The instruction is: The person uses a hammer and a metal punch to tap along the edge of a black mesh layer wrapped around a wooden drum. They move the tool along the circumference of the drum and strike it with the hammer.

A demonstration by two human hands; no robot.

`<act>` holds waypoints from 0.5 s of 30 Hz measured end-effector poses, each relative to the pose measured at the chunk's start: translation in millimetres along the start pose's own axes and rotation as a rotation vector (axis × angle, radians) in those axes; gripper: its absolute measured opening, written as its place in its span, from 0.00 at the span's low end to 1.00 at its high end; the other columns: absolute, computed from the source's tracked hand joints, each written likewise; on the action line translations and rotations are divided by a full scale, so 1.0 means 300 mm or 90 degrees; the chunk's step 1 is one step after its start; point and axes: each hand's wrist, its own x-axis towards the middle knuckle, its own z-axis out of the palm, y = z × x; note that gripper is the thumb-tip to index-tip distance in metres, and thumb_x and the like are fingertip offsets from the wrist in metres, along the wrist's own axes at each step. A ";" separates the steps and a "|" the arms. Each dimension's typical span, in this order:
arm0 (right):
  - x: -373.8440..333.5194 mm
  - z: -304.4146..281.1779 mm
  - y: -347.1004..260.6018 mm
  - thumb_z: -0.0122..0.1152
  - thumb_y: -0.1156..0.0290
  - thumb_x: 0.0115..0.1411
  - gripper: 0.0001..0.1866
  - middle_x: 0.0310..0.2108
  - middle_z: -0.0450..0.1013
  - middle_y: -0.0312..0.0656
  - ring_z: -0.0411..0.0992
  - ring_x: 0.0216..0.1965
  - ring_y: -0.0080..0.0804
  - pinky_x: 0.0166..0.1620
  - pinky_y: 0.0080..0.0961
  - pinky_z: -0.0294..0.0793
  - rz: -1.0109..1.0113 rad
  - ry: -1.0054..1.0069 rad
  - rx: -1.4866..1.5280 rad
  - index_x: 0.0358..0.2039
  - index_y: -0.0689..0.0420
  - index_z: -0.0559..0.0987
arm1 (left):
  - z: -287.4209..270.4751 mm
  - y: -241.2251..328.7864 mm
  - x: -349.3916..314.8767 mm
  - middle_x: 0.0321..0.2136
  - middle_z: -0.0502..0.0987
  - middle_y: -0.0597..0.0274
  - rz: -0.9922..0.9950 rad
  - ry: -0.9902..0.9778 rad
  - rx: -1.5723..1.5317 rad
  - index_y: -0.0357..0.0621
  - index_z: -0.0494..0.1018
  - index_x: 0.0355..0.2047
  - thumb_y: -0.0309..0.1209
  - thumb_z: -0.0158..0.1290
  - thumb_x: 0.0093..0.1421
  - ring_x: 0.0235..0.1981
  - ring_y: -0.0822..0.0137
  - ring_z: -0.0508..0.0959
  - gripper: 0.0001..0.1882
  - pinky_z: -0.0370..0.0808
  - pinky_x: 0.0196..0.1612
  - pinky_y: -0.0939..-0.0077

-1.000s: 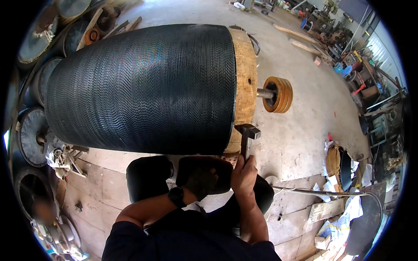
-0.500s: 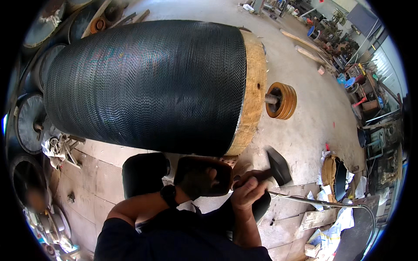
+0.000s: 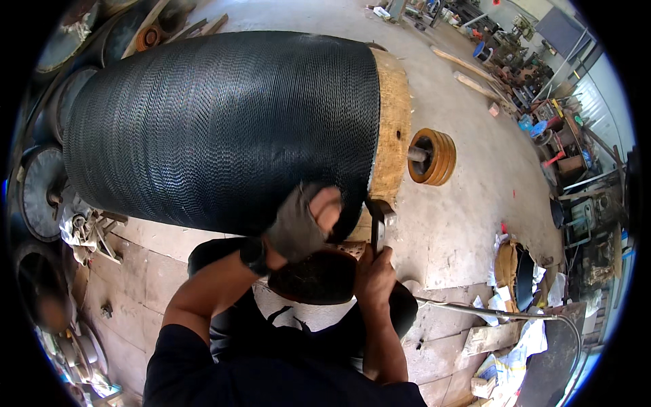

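Note:
A big black roller [image 3: 224, 129], its surface covered in fine close rows, lies across in front of me with a bare wooden band [image 3: 393, 122] at its right end. My left hand [image 3: 302, 220], in a dark fingerless glove, is over the roller's near right part. Its fingers are curled closed, and what they pinch, if anything, is hidden. My right hand [image 3: 375, 278] grips a hammer [image 3: 381, 220] upright, its head beside the lower end of the wooden band. Between my knees sits a dark shallow tub [image 3: 315, 278] with dark contents too small to make out.
A grooved yellow-brown pulley [image 3: 434, 157] sticks out on the roller's shaft at right. Other rollers [image 3: 44, 193] stand along the left. A hose [image 3: 488, 312], boards and an open sack [image 3: 507, 264] lie at lower right. Cluttered benches line the far right.
My left hand has come up out of the tub to the roller's near right edge. The hammer has swung left and upright, its head now beside the wooden band.

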 end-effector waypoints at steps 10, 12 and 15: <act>-0.014 -0.024 0.002 0.56 0.70 0.64 0.09 0.21 0.70 0.55 0.67 0.20 0.61 0.22 0.44 0.69 -0.086 -0.015 -0.007 0.30 0.61 0.70 | 0.033 -0.162 0.079 0.44 0.74 0.55 0.034 0.078 0.164 0.46 0.74 0.54 0.20 0.60 0.51 0.42 0.53 0.77 0.27 0.77 0.43 0.57; -0.041 0.029 0.022 0.58 0.68 0.65 0.11 0.22 0.72 0.59 0.71 0.23 0.62 0.24 0.45 0.70 0.082 -0.024 0.050 0.33 0.62 0.71 | 0.035 -0.169 0.073 0.44 0.74 0.55 0.033 0.087 0.171 0.46 0.74 0.55 0.21 0.60 0.51 0.41 0.53 0.77 0.28 0.77 0.43 0.58; -0.060 -0.012 -0.003 0.53 0.64 0.70 0.14 0.20 0.73 0.46 0.72 0.19 0.31 0.23 0.33 0.70 0.106 0.086 0.316 0.33 0.63 0.71 | 0.045 -0.163 0.088 0.44 0.73 0.56 0.027 0.098 0.184 0.46 0.73 0.56 0.21 0.61 0.51 0.42 0.53 0.77 0.29 0.77 0.43 0.58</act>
